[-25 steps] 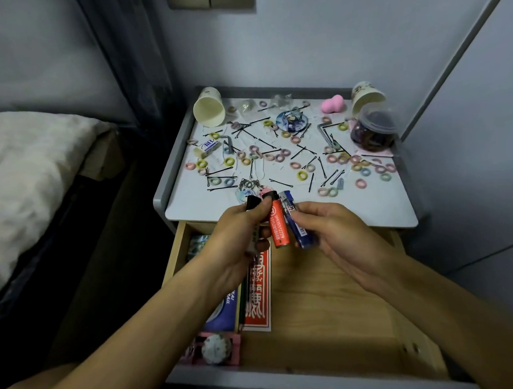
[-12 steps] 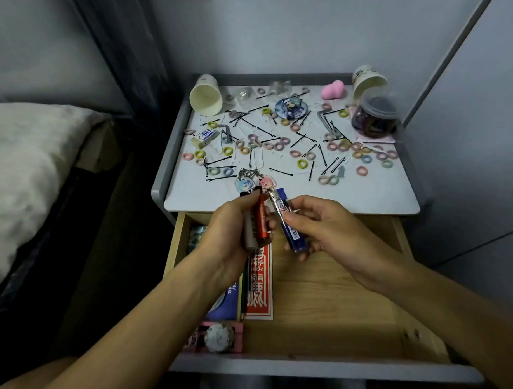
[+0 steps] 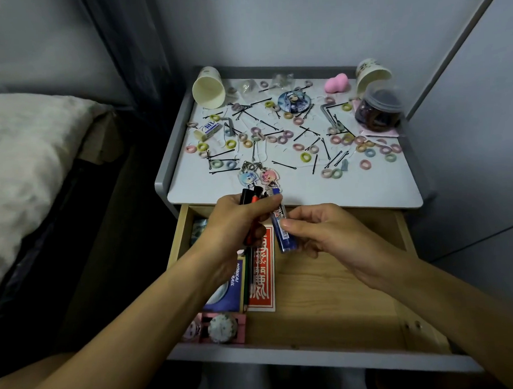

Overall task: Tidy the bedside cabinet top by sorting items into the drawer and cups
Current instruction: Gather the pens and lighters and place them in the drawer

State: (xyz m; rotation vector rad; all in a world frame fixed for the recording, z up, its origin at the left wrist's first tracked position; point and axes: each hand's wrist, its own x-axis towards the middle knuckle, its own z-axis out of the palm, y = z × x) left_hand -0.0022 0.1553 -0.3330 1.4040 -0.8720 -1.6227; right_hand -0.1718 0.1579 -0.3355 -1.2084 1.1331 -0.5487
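1. Two hands meet over the open drawer (image 3: 334, 293), just in front of the cabinet top (image 3: 322, 192).
2. Left hand (image 3: 236, 224): fingers curled round a black lighter (image 3: 245, 195) and an orange lighter (image 3: 254, 199), held side by side, tops up.
3. Right hand (image 3: 326, 235): thumb and fingertips pinch a blue case (image 3: 284, 234). Its upper end is close to the left fingers; contact unclear.
4. Drawer, left side: red pack (image 3: 262, 284) and blue box (image 3: 225, 291) side by side, pink tray (image 3: 222, 328) at the front.
5. Top: hair ties (image 3: 305, 156) and hairpins (image 3: 283, 164) scattered all over. Keychains (image 3: 256, 177) near the front edge, eraser (image 3: 209, 129) towards the left.
6. Back corners: left cup (image 3: 208, 89) and right cup (image 3: 372, 75), both on their sides. Jar (image 3: 380, 108) just beside the right cup, pink sponge (image 3: 336, 83) near it.
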